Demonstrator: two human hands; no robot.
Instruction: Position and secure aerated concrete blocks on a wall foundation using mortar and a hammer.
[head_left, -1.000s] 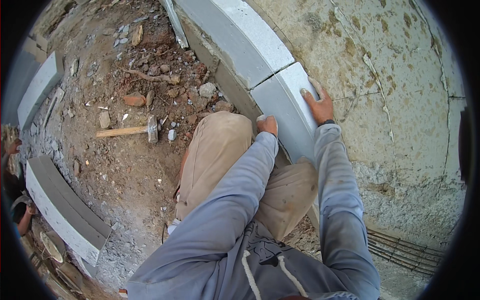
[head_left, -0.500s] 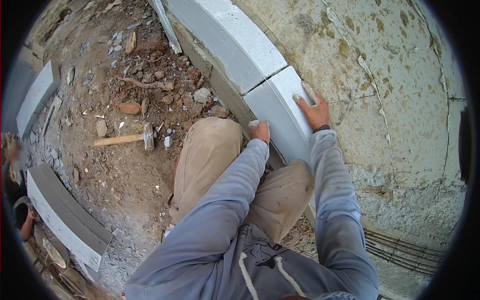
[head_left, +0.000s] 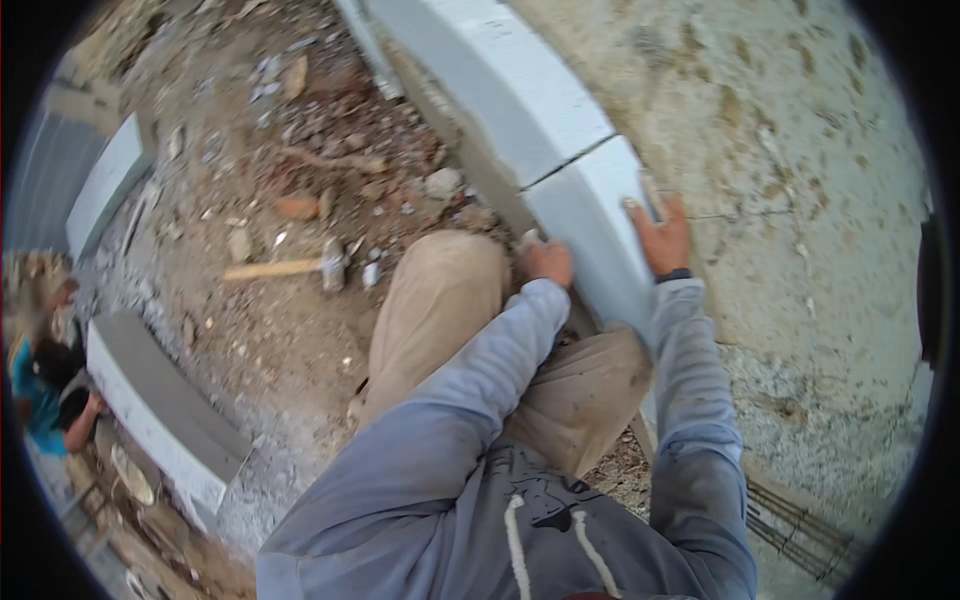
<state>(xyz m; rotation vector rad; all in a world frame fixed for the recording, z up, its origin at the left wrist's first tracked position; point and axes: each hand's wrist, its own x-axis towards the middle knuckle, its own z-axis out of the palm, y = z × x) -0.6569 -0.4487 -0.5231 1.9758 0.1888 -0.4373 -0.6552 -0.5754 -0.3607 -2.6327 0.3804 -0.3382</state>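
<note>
- Pale grey kerb block (head_left: 585,215): ahead of the knees, directly between both hands, lengthwise in line with a second block (head_left: 500,80); near end partly covered by right knee (head_left: 605,365) and right sleeve (head_left: 690,350).
- Right hand (head_left: 663,235): at the block's right-hand top edge, thumb and fingers spread apart, thumb on the top face; dark wristband (head_left: 676,274) below.
- Left hand (head_left: 548,260): at the opposite, left-hand face, fingers curled in, low and close against it; cannot tell whether pinching the lower edge or only pressing.
- Kerb block in detail: top lighter, nearly white; side face smoother, greyer; long edges bowed in this view; narrow dark joint between its far end and the second block.
- Left of the row: grey-brown ledge (head_left: 508,203), then bare earth (head_left: 320,330) with stones, rubble and a reddish brick piece (head_left: 297,207).
- On the earth, left of the knees: wooden-handled hammer (head_left: 285,269), head toward the row.
- Farther left: two loose blocks (head_left: 165,410), well apart from the hands; beside the nearer one, a co-worker (head_left: 50,390) in teal, partly cut off by the rim.
- Right of the row: pale concrete slab (head_left: 790,170), stained and cracked; steel bars (head_left: 800,525) at lower right.
- Setting: outdoor, apparently daylit work ground; slight blur throughout.
</note>
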